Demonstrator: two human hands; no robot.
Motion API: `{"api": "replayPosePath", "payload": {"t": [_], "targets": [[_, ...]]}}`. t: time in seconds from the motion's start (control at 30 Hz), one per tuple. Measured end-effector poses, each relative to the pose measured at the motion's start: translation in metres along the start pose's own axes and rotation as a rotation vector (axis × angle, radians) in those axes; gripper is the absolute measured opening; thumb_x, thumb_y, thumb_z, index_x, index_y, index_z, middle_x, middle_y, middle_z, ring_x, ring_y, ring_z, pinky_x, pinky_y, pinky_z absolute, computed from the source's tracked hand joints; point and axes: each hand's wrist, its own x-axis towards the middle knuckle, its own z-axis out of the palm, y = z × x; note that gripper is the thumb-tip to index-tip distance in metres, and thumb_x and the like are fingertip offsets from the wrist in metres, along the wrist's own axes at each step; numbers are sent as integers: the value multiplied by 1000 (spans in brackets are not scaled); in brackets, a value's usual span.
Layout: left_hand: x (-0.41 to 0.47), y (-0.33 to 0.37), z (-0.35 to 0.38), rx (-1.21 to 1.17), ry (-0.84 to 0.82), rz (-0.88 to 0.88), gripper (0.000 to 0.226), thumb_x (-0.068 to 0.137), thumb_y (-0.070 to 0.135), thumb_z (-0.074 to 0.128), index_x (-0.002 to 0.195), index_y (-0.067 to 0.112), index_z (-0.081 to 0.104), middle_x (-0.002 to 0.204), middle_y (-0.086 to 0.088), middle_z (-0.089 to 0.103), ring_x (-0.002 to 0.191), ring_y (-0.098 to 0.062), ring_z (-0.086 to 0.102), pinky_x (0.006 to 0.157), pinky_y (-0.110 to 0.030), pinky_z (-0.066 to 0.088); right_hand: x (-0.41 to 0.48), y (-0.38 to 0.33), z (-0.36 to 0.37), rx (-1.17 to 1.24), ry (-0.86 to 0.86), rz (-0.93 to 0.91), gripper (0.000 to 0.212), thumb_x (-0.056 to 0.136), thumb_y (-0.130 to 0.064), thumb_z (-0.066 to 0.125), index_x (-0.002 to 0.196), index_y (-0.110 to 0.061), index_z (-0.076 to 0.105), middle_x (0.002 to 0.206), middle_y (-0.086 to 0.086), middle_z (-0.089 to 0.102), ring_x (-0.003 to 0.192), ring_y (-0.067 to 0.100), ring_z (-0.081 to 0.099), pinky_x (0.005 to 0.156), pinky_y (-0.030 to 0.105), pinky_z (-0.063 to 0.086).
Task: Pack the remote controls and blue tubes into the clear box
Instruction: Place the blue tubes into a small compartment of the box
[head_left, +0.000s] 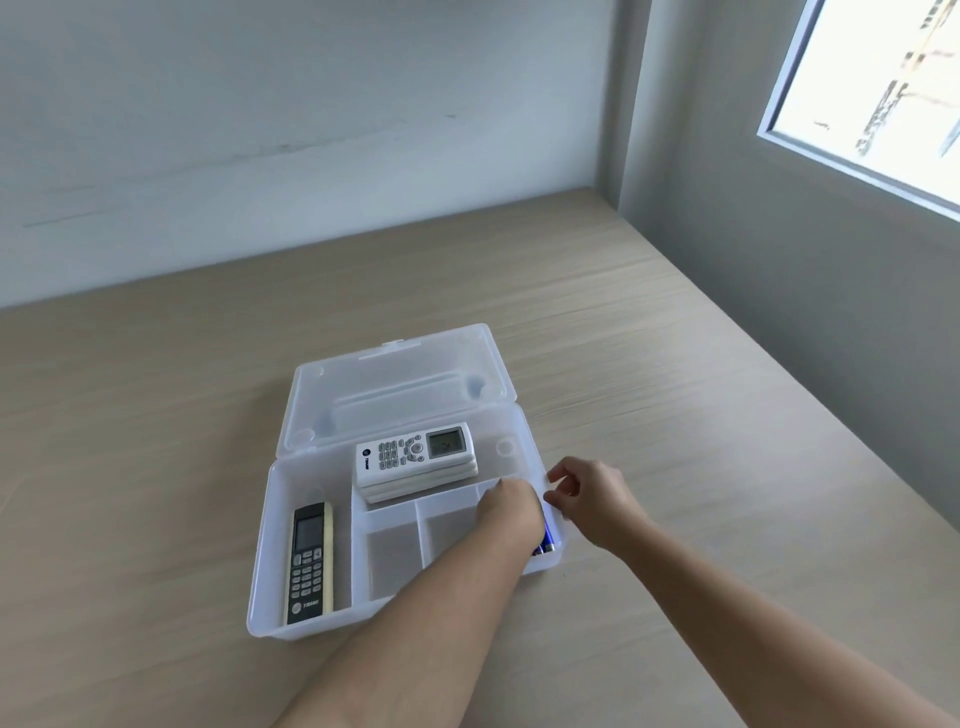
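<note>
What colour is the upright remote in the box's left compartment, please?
Black-faced with a cream side, in the head view: remote.

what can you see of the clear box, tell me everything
The clear box is frosted see-through plastic, lying on the wooden table with its hinged lid swung open toward the wall. Thin dividers split the inside. A dark remote lies in the left section, a stack of white remotes sits at the back, and two front sections look empty. Blue tubes show in the right front section, where the left hand reaches in. The right hand is at the right rim.
</note>
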Motion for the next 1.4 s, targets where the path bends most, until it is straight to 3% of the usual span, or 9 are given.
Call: {"api": "replayPosePath", "payload": {"t": [0.13, 0.27, 0.5, 0.73, 1.0, 1.07, 1.13, 1.23, 1.4], "targets": [[0, 0, -10, 111, -132, 30, 36, 90, 4, 56, 126, 5, 55, 103, -12, 59, 115, -27, 59, 84, -30, 49, 1, 1, 0, -5, -8, -1, 16, 83, -15, 66, 98, -11, 66, 79, 5, 67, 71, 16, 58, 51, 16, 39], [-1, 0, -13, 151, -175, 105, 49, 89, -2, 52, 135, 10, 43, 128, -14, 53, 114, -29, 57, 91, -35, 50, 1, 0, -1, -13, -20, 0, 16, 83, -15, 66, 99, -12, 65, 80, 4, 67, 73, 16, 59, 53, 18, 42], [-3, -3, -15, 118, -192, 131, 59, 86, -5, 55, 140, 12, 38, 132, -16, 51, 116, -29, 55, 95, -38, 50, 1, 0, -2, -29, -31, -2, 16, 84, -16, 66, 100, -13, 65, 79, 3, 66, 70, 15, 59, 54, 18, 43], [-3, -7, -12, 8, -199, 81, 49, 88, -5, 53, 133, 10, 42, 118, -14, 55, 100, -26, 58, 74, -31, 49, 1, 0, -2, -12, -45, 5, 16, 84, -15, 66, 100, -13, 64, 77, 2, 66, 69, 15, 59, 56, 19, 46], [-13, -10, -20, 18, -181, 110, 46, 88, -5, 52, 132, 7, 45, 125, -16, 57, 109, -29, 62, 80, -31, 52, 2, -1, -4, -38, -51, 7, 12, 86, -19, 63, 98, -16, 63, 73, 0, 66, 68, 16, 63, 54, 19, 46], [-19, -12, -36, -26, -191, 117, 42, 91, -5, 47, 132, 4, 46, 126, -19, 59, 101, -29, 66, 88, -36, 56, 5, -4, -8, -27, 21, 12, 4, 87, -23, 61, 89, -19, 63, 68, 0, 65, 70, 20, 67, 52, 22, 47], [-24, -19, -64, -179, -209, 123, 36, 94, -2, 39, 128, 1, 48, 122, -22, 63, 92, -28, 67, 79, -36, 58, 13, -12, -16, -12, 99, 15, 9, 87, -24, 58, 80, -20, 62, 68, 3, 67, 73, 24, 69, 56, 26, 50], [-27, -40, -116, -440, -54, 130, 24, 92, 4, 38, 109, 8, 56, 105, -18, 69, 85, -28, 68, 63, -30, 52, 31, -31, -30, 3, 136, 7, 11, 87, -25, 56, 81, -18, 63, 75, 7, 70, 74, 24, 67, 59, 28, 51], [-7, -127, -160, -503, 493, -9, 18, 83, 16, 49, 96, 17, 61, 106, -9, 67, 88, -28, 62, 78, -33, 52, 69, -67, -30, -12, 168, -36, 12, 85, -23, 55, 80, -16, 64, 70, -1, 63, 71, 22, 59, 53, 23, 39]]}}
